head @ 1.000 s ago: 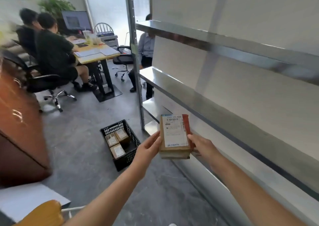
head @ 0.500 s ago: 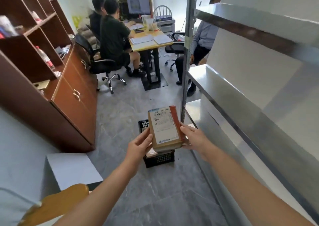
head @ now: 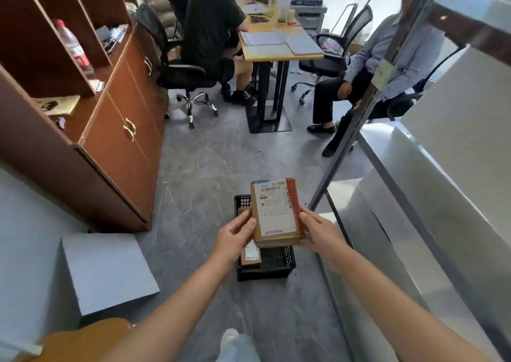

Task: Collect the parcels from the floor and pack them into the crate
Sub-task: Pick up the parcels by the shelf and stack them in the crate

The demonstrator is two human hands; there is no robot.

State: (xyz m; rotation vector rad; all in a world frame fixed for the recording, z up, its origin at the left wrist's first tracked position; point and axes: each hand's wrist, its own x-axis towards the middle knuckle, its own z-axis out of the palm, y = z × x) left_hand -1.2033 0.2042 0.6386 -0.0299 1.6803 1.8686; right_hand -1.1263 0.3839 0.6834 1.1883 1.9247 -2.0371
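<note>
Parcel [head: 275, 212] above crate [head: 265, 267] on floor [head: 210, 168]; cabinet [head: 91, 107] left, shelves [head: 431, 173] right, table [head: 279, 46] behind.

A single wide-angle view, worn on the person's head, looks forward and steeply down along both forearms to the black crate [head: 265, 265] on the grey floor [head: 199, 168]. The crate sits low at centre, near the camera. Left of the crate rises a brown cabinet [head: 121, 129]; right of it, metal shelving [head: 414, 195]. Beyond the crate, farther off, stands a tabletop [head: 279, 49] with seated people. Lines bend toward the frame's edges.
</note>
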